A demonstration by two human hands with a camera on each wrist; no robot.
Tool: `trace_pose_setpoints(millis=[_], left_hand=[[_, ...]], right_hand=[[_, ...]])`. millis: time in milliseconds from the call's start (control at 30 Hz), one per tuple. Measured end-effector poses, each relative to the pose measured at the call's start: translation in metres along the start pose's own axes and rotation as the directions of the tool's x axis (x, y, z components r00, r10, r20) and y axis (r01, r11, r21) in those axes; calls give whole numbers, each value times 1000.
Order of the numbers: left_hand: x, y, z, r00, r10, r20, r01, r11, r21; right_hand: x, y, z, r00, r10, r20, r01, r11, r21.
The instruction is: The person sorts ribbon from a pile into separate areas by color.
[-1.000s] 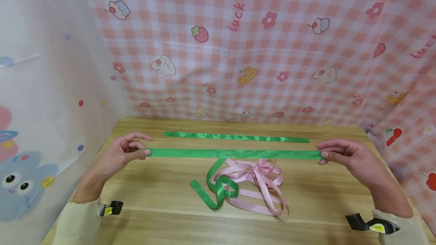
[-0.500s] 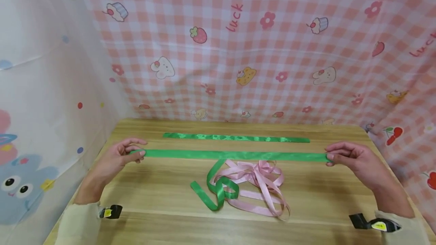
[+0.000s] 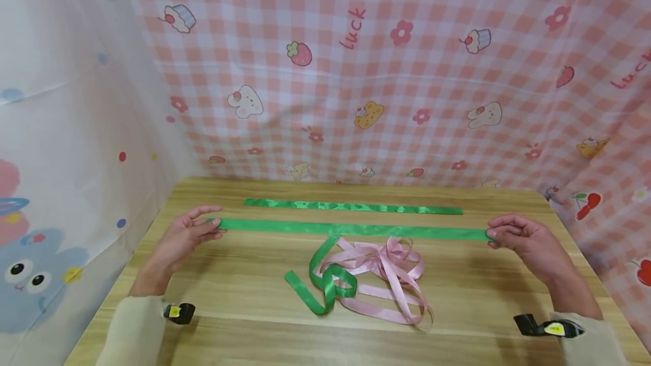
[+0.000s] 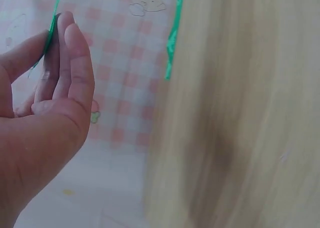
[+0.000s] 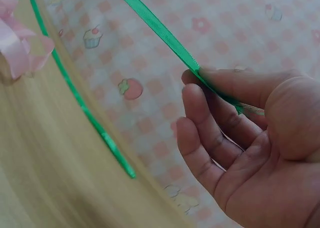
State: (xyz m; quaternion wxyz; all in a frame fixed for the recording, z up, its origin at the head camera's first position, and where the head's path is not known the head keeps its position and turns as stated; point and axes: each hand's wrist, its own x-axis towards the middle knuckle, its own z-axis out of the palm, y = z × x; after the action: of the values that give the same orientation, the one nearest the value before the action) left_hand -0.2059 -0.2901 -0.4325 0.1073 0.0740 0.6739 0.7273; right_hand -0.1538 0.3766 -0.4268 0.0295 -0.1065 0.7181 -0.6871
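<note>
A length of green satin ribbon (image 3: 351, 230) is stretched nearly straight between my two hands, raised above the table. My left hand (image 3: 185, 235) pinches its left end between thumb and fingers; the left wrist view shows the ribbon edge-on at the fingertips. At the other end my right hand (image 3: 526, 240) pinches it the same way, and a short tail shows past the thumb in the right wrist view. Behind it, a second green ribbon (image 3: 351, 207) lies flat along the table. In front lie a loose pink ribbon (image 3: 389, 273) in tangled loops and a curled green ribbon (image 3: 329, 287).
The wooden table (image 3: 244, 338) carries all the loose ribbons. A pink checked cloth (image 3: 325, 83) hangs behind its far edge, and a white printed cloth (image 3: 66, 129) hangs at the left. A small black camera device is on each wrist.
My hands have moved slightly farther apart, the right one shifting rightward, with the ribbon stretched between them. The left hand's fingers have changed position at its end. The ribbons on the table stay put.
</note>
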Motion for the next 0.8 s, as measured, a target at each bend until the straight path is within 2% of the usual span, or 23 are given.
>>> trace_pose_setpoints(millis=[200, 433, 500, 600, 700, 800], left_hand=[[12, -13, 0, 991, -70, -117, 71, 997, 10], [29, -27, 1, 977, -158, -144, 161, 987, 12], [34, -30, 2, 969, -182, -169, 185, 983, 4], [43, -35, 4, 951, -205, -230, 209, 978, -9], [52, -40, 6, 929, -212, -305, 211, 977, -34], [60, -43, 8, 912, -208, -354, 197, 978, -67]], right_hand=[[9, 21, -1, 999, 27, -45, -22, 993, 120], [20, 43, -9, 985, 139, -99, -124, 981, 150], [24, 48, -11, 977, 178, -116, -160, 975, 153], [32, 54, -10, 954, 236, -182, -212, 967, 142], [40, 58, -7, 918, 274, -286, -256, 962, 101], [48, 63, -5, 884, 284, -372, -276, 958, 75]])
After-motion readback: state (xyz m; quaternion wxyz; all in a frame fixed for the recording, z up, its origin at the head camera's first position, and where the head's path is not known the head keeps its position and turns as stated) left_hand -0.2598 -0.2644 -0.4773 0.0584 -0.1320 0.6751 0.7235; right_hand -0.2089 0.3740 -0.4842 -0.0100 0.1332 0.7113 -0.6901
